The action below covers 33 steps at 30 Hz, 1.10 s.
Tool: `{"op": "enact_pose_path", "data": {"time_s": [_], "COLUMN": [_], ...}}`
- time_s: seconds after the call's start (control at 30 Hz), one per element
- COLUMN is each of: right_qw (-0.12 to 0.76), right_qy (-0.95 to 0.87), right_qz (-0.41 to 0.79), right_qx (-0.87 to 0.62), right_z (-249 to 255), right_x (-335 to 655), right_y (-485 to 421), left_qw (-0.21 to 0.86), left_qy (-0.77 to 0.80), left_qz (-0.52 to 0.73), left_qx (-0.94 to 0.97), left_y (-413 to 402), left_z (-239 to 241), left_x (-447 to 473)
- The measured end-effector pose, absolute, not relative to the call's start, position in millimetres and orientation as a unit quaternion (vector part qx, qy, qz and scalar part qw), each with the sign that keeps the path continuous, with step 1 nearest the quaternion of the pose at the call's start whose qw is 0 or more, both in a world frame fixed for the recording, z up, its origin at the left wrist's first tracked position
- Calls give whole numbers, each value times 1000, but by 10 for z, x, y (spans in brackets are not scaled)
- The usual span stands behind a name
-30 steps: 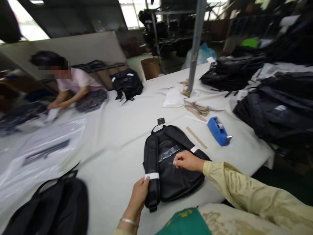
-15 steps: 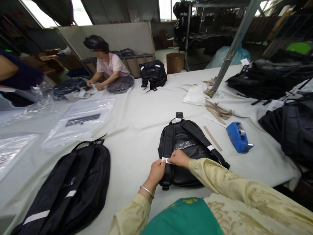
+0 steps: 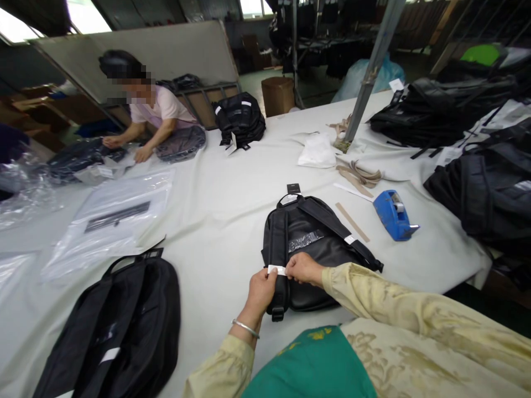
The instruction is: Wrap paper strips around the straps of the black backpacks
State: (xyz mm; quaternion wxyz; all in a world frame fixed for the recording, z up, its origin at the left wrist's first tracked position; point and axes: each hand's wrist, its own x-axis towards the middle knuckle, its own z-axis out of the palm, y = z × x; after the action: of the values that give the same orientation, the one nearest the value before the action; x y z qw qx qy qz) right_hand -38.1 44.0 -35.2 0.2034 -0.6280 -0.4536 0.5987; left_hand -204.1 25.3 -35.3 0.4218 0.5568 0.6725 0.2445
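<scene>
A black backpack (image 3: 309,279) lies on the table in front of me, straps facing up, a dark hang tag (image 3: 293,188) at its top handle. Across its left shoulder strap (image 3: 278,232) runs a white paper band (image 3: 277,270). My left hand (image 3: 260,288) pinches the band's left end, and my right hand (image 3: 304,268) pinches its right end. The other shoulder strap carries a similar white band (image 3: 350,239). A strip of clear plastic (image 3: 306,240) crosses the back panel.
A blue tape dispenser (image 3: 392,214) and a tan strip (image 3: 352,222) lie right of the backpack. Another black backpack (image 3: 157,309) is at left, near clear plastic bags (image 3: 145,185). A co-worker (image 3: 149,110) handles wrapped bags across the table. A metal post (image 3: 371,72) and piled backpacks (image 3: 493,188) stand right.
My view has shifted, so the scene sits lower and further left. Both my hands stay at the white band, which now lies flatter across the strap. The co-worker's hands have moved apart.
</scene>
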Motion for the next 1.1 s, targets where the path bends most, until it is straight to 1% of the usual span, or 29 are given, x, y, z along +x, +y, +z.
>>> {"op": "enact_pose_path", "data": {"time_s": [0.1, 0.2, 0.33, 0.43, 0.53, 0.63, 0.73, 0.8, 0.93, 1.0, 1.1], "right_qw": [180, 186, 264, 301, 314, 307, 290, 284, 275, 286, 276], "right_qy": [-430, -372, -258, -180, -130, -126, -171, -226, -352, -323, -187], "right_qz": [601, 662, 777, 839, 880, 901, 894, 866, 740, 735, 827], "right_qx": [-649, -623, -509, -415, -333, -281, -294, -344, -503, -524, -453], "right_z": [-323, -315, -390, -467, -530, -590, -663, -712, -741, -699, -582], "right_x": [-358, -318, -283, -281, -287, -304, -334, -345, -294, -262, -309], "right_y": [425, 423, 397, 361, 337, 347, 379, 394, 367, 329, 275], "left_qw": [430, 504, 628, 691, 719, 735, 745, 744, 735, 722, 694], "left_qy": [678, 671, 622, 575, 544, 542, 554, 560, 570, 573, 592], "left_qz": [247, 283, 342, 361, 387, 387, 365, 362, 359, 366, 345], "left_qx": [543, 464, 321, 248, 192, 131, 71, 45, 78, 130, 223], "left_y": [247, 243, 242, 229, 211, 201, 196, 188, 164, 164, 177], "left_z": [-328, -320, -305, -325, -382, -419, -399, -376, -378, -392, -362], "left_x": [-2051, -2073, -2094, -2084, -2055, -2008, -1947, -1906, -1864, -1873, -1908]}}
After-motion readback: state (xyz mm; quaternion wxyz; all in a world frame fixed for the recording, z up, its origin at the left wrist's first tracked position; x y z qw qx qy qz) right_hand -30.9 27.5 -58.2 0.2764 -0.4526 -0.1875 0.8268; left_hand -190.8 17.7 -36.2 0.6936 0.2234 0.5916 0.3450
